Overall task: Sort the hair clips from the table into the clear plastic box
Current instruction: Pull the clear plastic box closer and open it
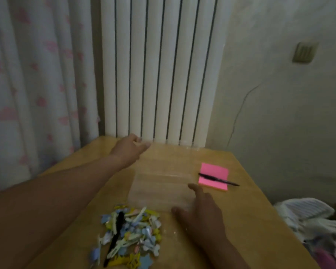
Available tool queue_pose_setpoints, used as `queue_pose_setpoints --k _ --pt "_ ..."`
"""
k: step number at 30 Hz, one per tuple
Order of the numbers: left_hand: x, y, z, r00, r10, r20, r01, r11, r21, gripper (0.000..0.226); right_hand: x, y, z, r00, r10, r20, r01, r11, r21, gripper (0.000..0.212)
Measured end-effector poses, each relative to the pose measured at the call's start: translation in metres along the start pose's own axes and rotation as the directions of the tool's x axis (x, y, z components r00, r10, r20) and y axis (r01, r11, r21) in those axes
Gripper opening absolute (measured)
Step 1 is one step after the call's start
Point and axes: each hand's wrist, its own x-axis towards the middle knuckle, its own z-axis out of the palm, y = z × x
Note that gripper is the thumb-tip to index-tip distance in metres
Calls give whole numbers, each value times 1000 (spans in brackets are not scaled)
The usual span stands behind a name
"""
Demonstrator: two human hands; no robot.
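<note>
Head view: left hand, fingers loosely apart, is at the far corner of the clear plastic box; right hand, fingers spread, touches its near corner; hair clips lie piled on the desk just left of the right hand

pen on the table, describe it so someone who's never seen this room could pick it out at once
From the white radiator, drop to the wooden table in front of it. On its right side lies a pink sticky note pad, with the pen slanted across it. It is slim and dark, and unlike the long black piece among the hair clips, it rests on pink paper.
</note>
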Motion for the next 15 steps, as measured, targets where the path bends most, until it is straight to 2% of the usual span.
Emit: queue_pose_setpoints --k 2,4,7,9,12,15 --pt "9 -18 20 997 -81 5 81 997 -16 39 3 1 4 1000 0 4 0 999 -49 73" --pt "9 -31 34 986 -159 54 155 986 60 38 4 0 6 1000 3 2 -3 998 -64 66" --pt "9 -47 44 950 -273 152 247 954 168 43 3 -1 7 1000 12 -18 -13 996 -88 65" --pt "5 -49 43 937 -308 165 287 948 136 50 5 2 9 1000 25 -16 -26 996 -88 67" --pt "-15 -46 32 960 -242 143 237 970 55 43 5 4 13 1000 -25 16 27 983 -182 70" --pt "-56 -47 14 987 -134 91 137 990 -35 32 2 -2 3 999 37 -30 -39 997 -72 62"
